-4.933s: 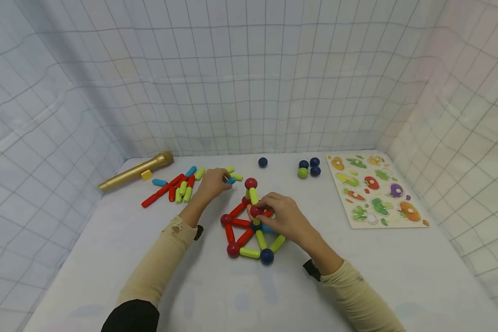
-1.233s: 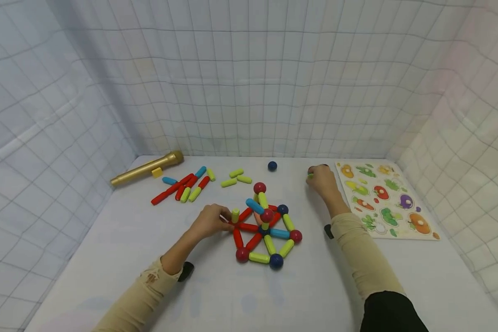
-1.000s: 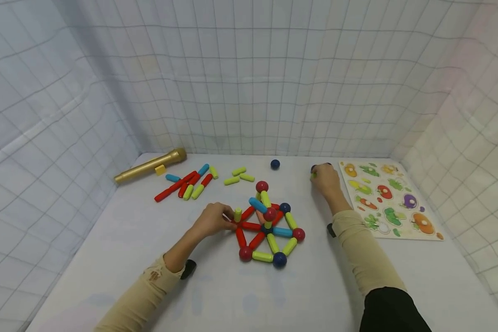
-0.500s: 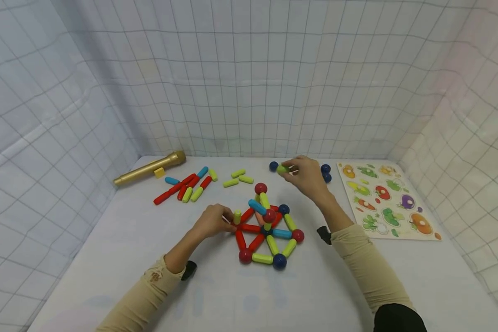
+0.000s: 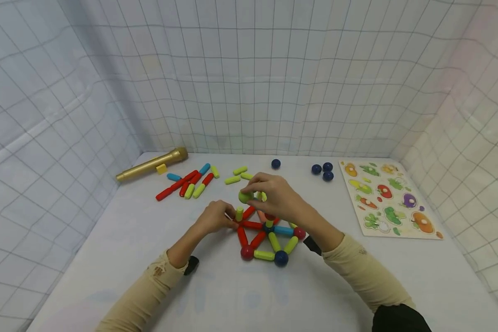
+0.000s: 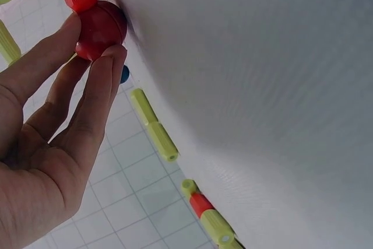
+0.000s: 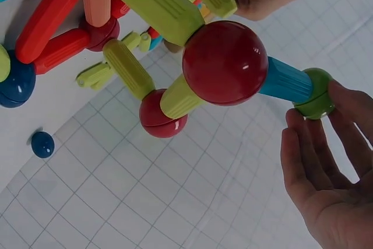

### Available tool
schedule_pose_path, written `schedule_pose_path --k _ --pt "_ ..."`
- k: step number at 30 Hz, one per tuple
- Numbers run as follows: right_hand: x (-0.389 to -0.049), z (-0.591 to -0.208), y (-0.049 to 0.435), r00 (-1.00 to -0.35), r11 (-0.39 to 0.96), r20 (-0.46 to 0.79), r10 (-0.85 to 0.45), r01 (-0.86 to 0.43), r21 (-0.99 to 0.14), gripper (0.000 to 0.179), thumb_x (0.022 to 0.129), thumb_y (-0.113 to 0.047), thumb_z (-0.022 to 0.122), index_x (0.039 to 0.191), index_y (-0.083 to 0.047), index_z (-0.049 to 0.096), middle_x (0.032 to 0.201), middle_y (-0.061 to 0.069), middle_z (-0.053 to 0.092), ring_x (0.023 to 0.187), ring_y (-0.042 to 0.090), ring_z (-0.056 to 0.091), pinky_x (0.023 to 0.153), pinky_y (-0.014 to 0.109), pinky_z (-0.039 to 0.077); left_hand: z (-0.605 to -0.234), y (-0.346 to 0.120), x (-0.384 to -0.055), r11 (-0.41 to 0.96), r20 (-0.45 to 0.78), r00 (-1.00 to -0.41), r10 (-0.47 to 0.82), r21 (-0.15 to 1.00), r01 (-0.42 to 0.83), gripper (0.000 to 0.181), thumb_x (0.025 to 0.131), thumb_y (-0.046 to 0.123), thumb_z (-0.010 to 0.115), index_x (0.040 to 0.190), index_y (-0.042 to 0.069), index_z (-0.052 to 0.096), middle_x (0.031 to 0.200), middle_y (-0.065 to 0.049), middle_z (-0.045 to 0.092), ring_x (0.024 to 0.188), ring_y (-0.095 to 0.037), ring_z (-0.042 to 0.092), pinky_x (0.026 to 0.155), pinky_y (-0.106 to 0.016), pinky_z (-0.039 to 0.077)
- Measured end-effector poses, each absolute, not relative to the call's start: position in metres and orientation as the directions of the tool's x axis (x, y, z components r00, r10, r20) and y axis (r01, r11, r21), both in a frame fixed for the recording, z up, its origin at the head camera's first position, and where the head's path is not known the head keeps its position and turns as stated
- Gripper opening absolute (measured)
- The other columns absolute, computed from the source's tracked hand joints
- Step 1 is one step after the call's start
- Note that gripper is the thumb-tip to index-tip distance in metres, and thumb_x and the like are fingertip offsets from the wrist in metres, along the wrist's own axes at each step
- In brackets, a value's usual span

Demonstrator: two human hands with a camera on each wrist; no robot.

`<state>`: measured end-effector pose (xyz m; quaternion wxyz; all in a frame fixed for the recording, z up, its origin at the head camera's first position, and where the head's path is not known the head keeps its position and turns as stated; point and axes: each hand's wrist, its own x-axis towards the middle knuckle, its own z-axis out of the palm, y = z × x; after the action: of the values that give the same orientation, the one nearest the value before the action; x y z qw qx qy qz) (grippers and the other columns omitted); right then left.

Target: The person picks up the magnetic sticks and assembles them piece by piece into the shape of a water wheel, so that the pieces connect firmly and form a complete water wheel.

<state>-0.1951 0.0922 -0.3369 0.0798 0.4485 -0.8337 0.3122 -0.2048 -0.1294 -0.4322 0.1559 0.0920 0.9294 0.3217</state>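
My left hand pinches a red ball at the left corner of the structure of magnetic rods and balls. A green rod stands upright at that corner. Above the structure, my right hand holds a green ball between thumb and fingertips. In the right wrist view this green ball meets the free end of a blue rod, which sticks out from a raised red ball. At the structure's centre sits a dark blue ball. The right hand hides part of the back in the head view.
Loose red, green and blue rods lie at the back left, near a gold microphone and a yellow cube. Several dark blue balls lie at the back. A vegetable puzzle board is on the right.
The right hand has taken the green ball from beside the blue balls and brought it left to the blue rod. Earlier, the left hand moved from the loose rods to the left corner, where it stays.
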Motion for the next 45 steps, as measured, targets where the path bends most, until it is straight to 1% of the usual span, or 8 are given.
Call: schedule_pose_path --k 4,13,19,24,27,31,38,45 --pt "-0.199 -0.335 0.081 -0.601 0.449 0.341 -0.722 -0.783 -0.430 0.024 0.084 -0.008 0.074 0.108 -0.007 0.075 0.104 0.005 0.068 0.091 0.016 0.064 0.077 0.026 0.056 -0.431 -0.131 -0.203 0.771 -0.240 -0.933 0.268 0.634 0.058 0.022 0.079 0.012 0.080 0.100 0.006 0.075 0.093 -0.004 0.073 0.077 -0.015 0.058 0.067 -0.026 0.050" --pt "-0.214 -0.336 0.050 -0.651 0.598 0.032 -0.759 -0.716 -0.360 0.025 0.084 -0.007 0.071 0.109 -0.009 0.075 0.106 0.004 0.070 0.094 0.016 0.060 0.073 0.023 0.050 -0.429 -0.130 -0.202 0.773 -0.249 -0.931 0.266 0.633 0.052 0.021 0.079 0.012 0.080 0.099 0.007 0.076 0.090 -0.003 0.073 0.075 -0.016 0.056 0.065 -0.024 0.047" --pt "-0.220 -0.342 0.048 -0.666 0.627 -0.041 -0.745 -0.678 -0.383 0.026 0.084 -0.006 0.071 0.110 -0.007 0.075 0.105 0.006 0.068 0.093 0.017 0.057 0.072 0.023 0.049 -0.428 -0.125 -0.204 0.772 -0.240 -0.930 0.278 0.633 0.067 0.020 0.079 0.012 0.080 0.098 0.006 0.075 0.090 -0.003 0.074 0.074 -0.015 0.055 0.064 -0.024 0.047" --pt "-0.215 -0.341 0.070 -0.676 0.593 0.048 -0.735 -0.676 -0.438 0.028 0.087 -0.013 0.070 0.115 -0.008 0.072 0.114 0.006 0.067 0.099 0.021 0.063 0.082 0.030 0.054 -0.425 -0.127 -0.206 0.776 -0.239 -0.929 0.283 0.626 0.076 0.021 0.079 0.012 0.080 0.098 0.005 0.075 0.091 -0.004 0.074 0.075 -0.016 0.056 0.065 -0.024 0.048" --pt "-0.202 -0.343 0.101 -0.703 0.579 0.148 -0.695 -0.670 -0.465 0.024 0.087 -0.015 0.071 0.111 -0.010 0.073 0.111 0.005 0.068 0.099 0.022 0.064 0.084 0.034 0.054 -0.425 -0.128 -0.207 0.774 -0.256 -0.926 0.276 0.630 0.057 0.022 0.079 0.012 0.080 0.099 0.005 0.075 0.092 -0.005 0.073 0.077 -0.016 0.057 0.067 -0.025 0.050" --pt "-0.187 -0.358 0.134 -0.736 0.598 0.172 -0.655 -0.643 -0.478 0.021 0.086 -0.013 0.072 0.107 -0.011 0.074 0.107 0.003 0.067 0.099 0.024 0.064 0.084 0.038 0.055 -0.426 -0.130 -0.210 0.785 -0.290 -0.919 0.267 0.619 0.033 0.024 0.079 0.012 0.080 0.101 0.006 0.074 0.095 -0.005 0.072 0.082 -0.018 0.058 0.069 -0.025 0.051" --pt "-0.180 -0.384 0.140 -0.714 0.543 0.275 -0.644 -0.679 -0.493 0.027 0.084 -0.004 0.072 0.110 -0.010 0.073 0.110 0.005 0.067 0.096 0.021 0.064 0.081 0.033 0.057 -0.426 -0.131 -0.222 0.800 -0.272 -0.927 0.257 0.598 0.046 0.026 0.081 0.010 0.078 0.106 0.005 0.073 0.104 -0.008 0.072 0.091 -0.021 0.058 0.074 -0.030 0.051" --pt "-0.177 -0.395 0.137 -0.687 0.562 0.396 -0.610 -0.727 -0.396 0.025 0.081 -0.005 0.077 0.106 -0.011 0.075 0.103 0.004 0.065 0.090 0.015 0.064 0.078 0.024 0.057 -0.431 -0.117 -0.246 0.804 -0.228 -0.936 0.267 0.589 0.086 0.028 0.083 0.006 0.075 0.111 0.003 0.072 0.113 -0.013 0.070 0.097 -0.024 0.060 0.078 -0.032 0.053"
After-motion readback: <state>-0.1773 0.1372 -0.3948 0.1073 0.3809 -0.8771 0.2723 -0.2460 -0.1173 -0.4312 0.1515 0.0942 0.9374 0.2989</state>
